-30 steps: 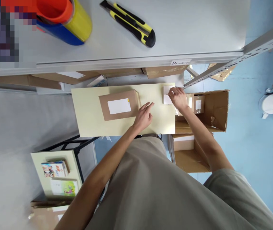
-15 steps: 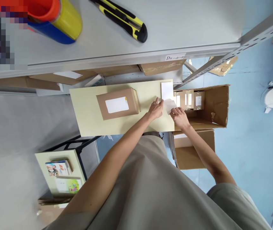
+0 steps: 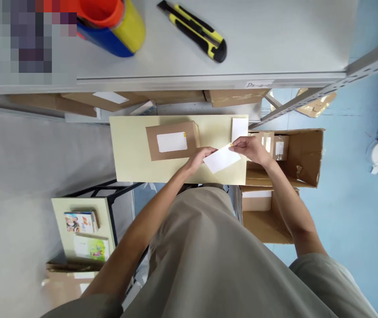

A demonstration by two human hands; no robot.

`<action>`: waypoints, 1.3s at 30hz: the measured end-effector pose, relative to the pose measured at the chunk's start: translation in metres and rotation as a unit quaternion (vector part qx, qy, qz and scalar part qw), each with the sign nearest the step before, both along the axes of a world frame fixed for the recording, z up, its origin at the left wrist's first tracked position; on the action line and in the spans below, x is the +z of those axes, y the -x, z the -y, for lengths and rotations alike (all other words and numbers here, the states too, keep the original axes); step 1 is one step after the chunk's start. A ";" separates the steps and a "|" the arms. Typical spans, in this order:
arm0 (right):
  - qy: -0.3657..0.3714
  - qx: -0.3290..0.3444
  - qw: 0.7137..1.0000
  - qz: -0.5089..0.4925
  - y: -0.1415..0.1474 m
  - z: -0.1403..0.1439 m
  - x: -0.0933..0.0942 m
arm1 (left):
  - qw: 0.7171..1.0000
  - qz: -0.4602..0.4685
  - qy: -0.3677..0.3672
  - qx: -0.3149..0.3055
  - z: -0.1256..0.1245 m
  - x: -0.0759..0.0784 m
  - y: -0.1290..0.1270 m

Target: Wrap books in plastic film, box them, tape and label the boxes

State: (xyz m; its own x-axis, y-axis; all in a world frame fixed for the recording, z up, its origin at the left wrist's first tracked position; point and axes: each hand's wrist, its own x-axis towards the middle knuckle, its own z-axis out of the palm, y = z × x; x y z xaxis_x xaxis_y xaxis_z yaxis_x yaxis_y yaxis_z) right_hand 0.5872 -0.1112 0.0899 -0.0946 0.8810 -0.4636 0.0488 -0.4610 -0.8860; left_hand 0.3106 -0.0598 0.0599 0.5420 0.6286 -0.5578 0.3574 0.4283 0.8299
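Note:
A white label sheet [image 3: 221, 159] with a small yellow corner mark is held between my two hands above the right part of the cream table [image 3: 129, 172]. My left hand [image 3: 198, 160] grips its left end, and my right hand [image 3: 249, 148] pinches the yellow-marked corner. Just beyond the right hand, a stack of white labels [image 3: 239, 126] lies at the table's far right corner. To the left, a brown cardboard box [image 3: 154, 152] rests on the table with a white label [image 3: 171, 142] stuck on top, also marked yellow at one corner.
A grey shelf [image 3: 275, 39] crosses above, carrying a yellow-black box cutter [image 3: 197, 33] and a colourful pen holder [image 3: 132, 26]. Open cartons [image 3: 304, 154] stand right of the table, one holding small boxes. Books [image 3: 81, 221] lie on a small side table [image 3: 59, 212] at lower left.
The sheet has come away from the label stack and moved toward my body, turned to lie slantwise. My left hand has left the stack and now holds the sheet's left end. The view has shifted.

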 end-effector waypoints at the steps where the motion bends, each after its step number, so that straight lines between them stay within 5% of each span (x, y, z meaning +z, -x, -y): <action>1: -0.006 -0.028 1.000 -0.006 0.005 -0.009 0.000 | 0.999 0.014 0.015 0.049 0.002 0.012 0.024; 5: -0.023 -0.018 0.999 -0.029 0.031 -0.039 0.002 | 0.994 0.017 0.004 0.111 0.012 0.061 0.096; 9: -0.033 0.035 0.998 -0.033 0.060 -0.060 0.009 | 0.987 -0.005 -0.043 0.154 0.020 0.082 0.120; 18: -0.061 0.103 0.993 0.004 0.098 -0.076 0.024 | 0.981 -0.002 -0.091 0.169 0.027 0.093 0.150; 25: -0.155 0.079 0.969 0.174 0.152 -0.061 0.042 | 0.978 0.015 -0.119 0.169 0.025 0.091 0.173; 31: -0.111 0.129 0.984 0.044 0.224 -0.021 0.075 | 0.977 0.024 -0.164 0.135 0.022 0.093 0.195; 39: -0.017 0.102 0.995 -0.013 0.278 -0.014 0.087 | 0.979 0.045 -0.188 0.070 0.013 0.096 0.235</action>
